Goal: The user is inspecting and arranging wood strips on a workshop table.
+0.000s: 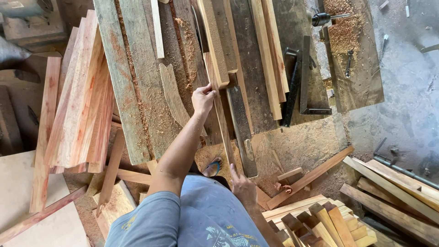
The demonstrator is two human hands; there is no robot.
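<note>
While your left hand (203,98) grips the slat (222,126) at its upper end on the counter (132,91), your right hand (242,185) steadies its lower end, fingers loosely spread. Risk, as judged: slat may slip sideways against the dark plank (241,126); sawdust (157,114) reduces friction.

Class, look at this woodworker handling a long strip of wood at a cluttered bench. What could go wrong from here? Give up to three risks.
1. The long wood strip held by the left hand and the right hand is rough-sawn; bare skin may catch splinters.
2. Loose offcuts and sawdust lie by the sandalled foot; a slip or stubbed toe seems possible.
3. Swinging the strip could knock the metal square off the bench.
</note>
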